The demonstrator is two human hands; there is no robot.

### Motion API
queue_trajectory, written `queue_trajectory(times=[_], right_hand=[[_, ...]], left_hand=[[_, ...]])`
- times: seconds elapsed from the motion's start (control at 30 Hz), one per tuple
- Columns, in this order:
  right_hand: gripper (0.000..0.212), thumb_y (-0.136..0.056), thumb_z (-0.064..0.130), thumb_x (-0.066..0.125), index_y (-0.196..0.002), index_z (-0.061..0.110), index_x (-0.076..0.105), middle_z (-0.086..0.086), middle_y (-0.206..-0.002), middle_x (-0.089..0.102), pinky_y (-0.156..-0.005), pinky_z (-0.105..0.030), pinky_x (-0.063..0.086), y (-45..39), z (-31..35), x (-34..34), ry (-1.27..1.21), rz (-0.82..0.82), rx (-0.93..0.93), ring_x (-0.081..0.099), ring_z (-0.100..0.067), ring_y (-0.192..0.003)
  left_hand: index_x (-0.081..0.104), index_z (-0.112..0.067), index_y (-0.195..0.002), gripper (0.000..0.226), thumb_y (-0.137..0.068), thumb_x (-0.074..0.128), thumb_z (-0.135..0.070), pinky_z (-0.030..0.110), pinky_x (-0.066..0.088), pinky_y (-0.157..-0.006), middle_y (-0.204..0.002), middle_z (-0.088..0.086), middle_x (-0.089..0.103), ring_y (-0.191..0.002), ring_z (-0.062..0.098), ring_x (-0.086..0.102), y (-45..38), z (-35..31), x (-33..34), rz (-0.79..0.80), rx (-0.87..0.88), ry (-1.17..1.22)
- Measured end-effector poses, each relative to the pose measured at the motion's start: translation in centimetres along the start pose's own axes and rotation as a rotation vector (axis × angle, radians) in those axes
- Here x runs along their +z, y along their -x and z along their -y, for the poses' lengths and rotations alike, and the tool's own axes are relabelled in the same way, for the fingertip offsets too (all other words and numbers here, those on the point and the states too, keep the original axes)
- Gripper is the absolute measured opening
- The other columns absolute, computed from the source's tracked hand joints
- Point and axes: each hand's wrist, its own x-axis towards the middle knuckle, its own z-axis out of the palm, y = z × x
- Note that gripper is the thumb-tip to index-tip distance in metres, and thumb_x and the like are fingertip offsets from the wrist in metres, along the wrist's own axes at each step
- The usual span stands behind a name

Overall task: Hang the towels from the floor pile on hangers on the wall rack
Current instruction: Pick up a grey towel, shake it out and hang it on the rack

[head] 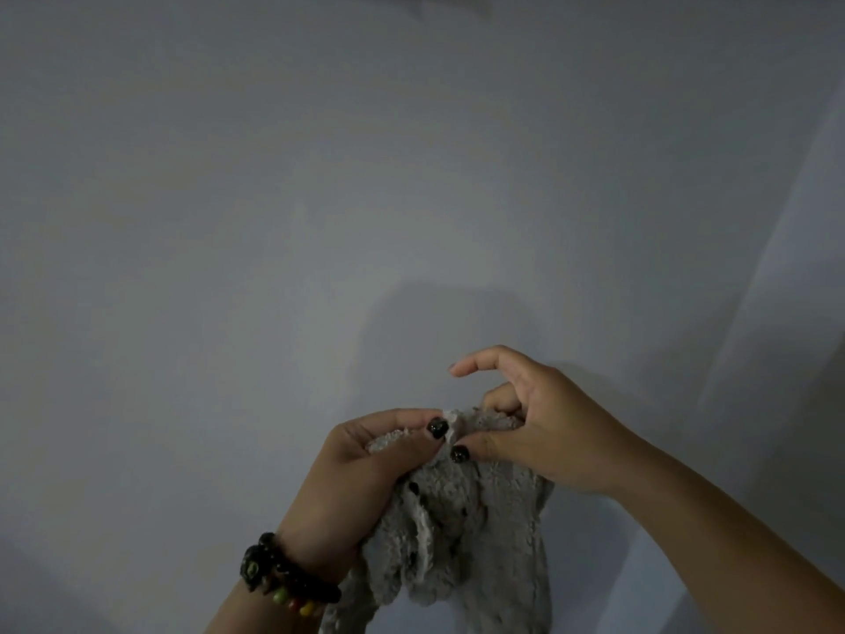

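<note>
Plain grey wall (320,176) ahead; no rack visible. My left hand (366,469) and right hand (539,432) pinch the towel (457,542) at its top edge. I judge it soft and limp; grip near corners.

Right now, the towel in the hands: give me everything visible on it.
The towel is pale grey, nubby terry-like cloth, bunched and creased, hanging down out of the frame's bottom edge in front of a plain wall. The left hand and right hand both pinch its gathered top edge, thumbs close together. No hanger is in view.
</note>
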Motion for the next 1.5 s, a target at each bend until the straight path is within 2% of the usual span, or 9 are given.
queue_trajectory(times=[0.07,0.23,0.4,0.67,0.93,1.07,1.2,1.33,1.5], right_hand=[[0.049,-0.076,0.03,0.079,-0.114,0.036,0.049,0.001,-0.073,0.071,-0.061,-0.022,0.045,-0.1,0.0,0.0,0.009,-0.016,0.028,0.062,-0.016,-0.062],[0.034,-0.074,0.03,0.08,-0.098,0.029,0.056,-0.008,-0.071,0.07,-0.054,-0.025,0.038,-0.2,-0.5,0.2,0.07,-0.076,0.059,0.055,-0.013,-0.056],[0.027,-0.072,0.026,0.083,-0.087,0.02,0.061,0.0,-0.067,0.072,-0.048,-0.013,0.036,-0.3,-0.8,1.2,0.171,-0.115,0.026,0.056,-0.002,-0.05],[0.02,-0.072,0.021,0.081,-0.077,0.017,0.061,0.008,-0.054,0.065,-0.047,-0.01,0.031,-0.4,-2.5,2.1,0.208,-0.191,0.007,0.053,0.002,-0.047],[0.031,-0.071,0.036,0.082,-0.086,0.026,0.056,0.008,-0.073,0.07,-0.054,-0.017,0.043,-0.1,-3.9,2.0,0.253,-0.138,0.022,0.062,-0.004,-0.065],[0.039,-0.078,0.048,0.073,-0.099,0.029,0.047,0.01,-0.084,0.066,-0.056,-0.02,0.043,0.6,-6.1,0.8,0.326,-0.014,0.121,0.059,0.001,-0.068],[0.028,-0.088,0.039,0.065,-0.1,0.028,0.043,0.016,-0.081,0.055,-0.054,-0.016,0.039,1.5,-7.0,-0.6,0.386,0.007,0.097,0.051,0.016,-0.065],[0.026,-0.087,0.021,0.066,-0.101,0.026,0.044,0.004,-0.086,0.069,-0.066,-0.041,0.053,1.5,-6.4,-2.4,0.562,-0.113,-0.028,0.065,-0.012,-0.077],[0.022,-0.085,0.017,0.069,-0.102,0.016,0.054,-0.004,-0.089,0.068,-0.062,-0.042,0.052,1.1,-4.8,-4.3,0.771,-0.291,-0.223,0.064,-0.026,-0.078]], left_hand=[[0.078,-0.008,-0.086,0.023,-0.069,0.068,-0.019,0.039,0.057,-0.082,-0.095,0.02,0.074,-0.089,0.034,0.071,-0.1,-0.1,-0.1,0.063,0.013,-0.048],[0.08,-0.014,-0.089,0.022,-0.068,0.074,-0.021,0.031,0.055,-0.09,-0.096,0.008,0.076,-0.096,0.023,0.071,-0.1,-0.4,-0.5,0.134,0.121,-0.234],[0.079,-0.017,-0.073,0.011,-0.079,0.072,-0.01,0.022,0.054,-0.071,-0.079,0.005,0.076,-0.077,0.018,0.072,-0.6,0.1,-0.6,0.013,0.182,-0.34],[0.077,-0.02,-0.079,0.005,-0.075,0.079,-0.018,0.018,0.053,-0.071,-0.08,-0.007,0.075,-0.077,0.008,0.07,-1.1,0.9,-1.1,0.047,0.258,-0.531],[0.071,-0.025,-0.075,0.014,-0.085,0.071,-0.016,0.025,0.055,-0.069,-0.076,-0.011,0.072,-0.072,0.008,0.068,-2.4,1.7,-1.9,-0.017,0.381,-0.676],[0.067,-0.022,-0.079,0.011,-0.088,0.066,-0.016,0.022,0.052,-0.068,-0.081,-0.012,0.069,-0.074,0.007,0.066,-3.4,1.5,-2.9,-0.024,0.45,-0.722],[0.061,-0.021,-0.083,0.013,-0.088,0.066,-0.011,0.022,0.051,-0.071,-0.084,-0.011,0.066,-0.078,0.01,0.064,-4.1,1.9,-3.4,0.016,0.519,-0.796],[0.059,-0.029,-0.088,0.024,-0.089,0.059,-0.005,0.015,0.046,-0.063,-0.082,-0.017,0.065,-0.071,0.001,0.061,-4.8,2.3,-3.7,0.19,0.644,-1.059],[0.073,-0.029,-0.097,0.037,-0.082,0.052,-0.003,0.012,0.048,-0.069,-0.097,-0.018,0.064,-0.077,0.001,0.063,-6.4,1.6,-3.2,0.31,0.757,-1.258]])
